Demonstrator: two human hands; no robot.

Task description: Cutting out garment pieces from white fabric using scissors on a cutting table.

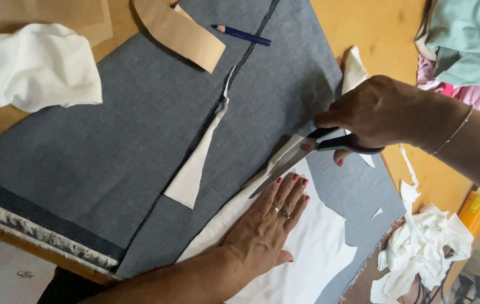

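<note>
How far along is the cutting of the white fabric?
Done: a white strip lies cut loose on the grey denim, and scraps are piled off the table's edge. In hand: the right hand works the scissors into the white fabric, which the left hand presses flat. Left: most of that fabric beneath the left hand is uncut; how much more needs cutting I cannot tell.

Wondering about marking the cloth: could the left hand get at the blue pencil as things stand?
Probably yes. The left hand lies flat on the white fabric, holding nothing, and the grey cloth between it and the pencil lies flat with nothing standing in the way. It would have to let go of the fabric.
</note>
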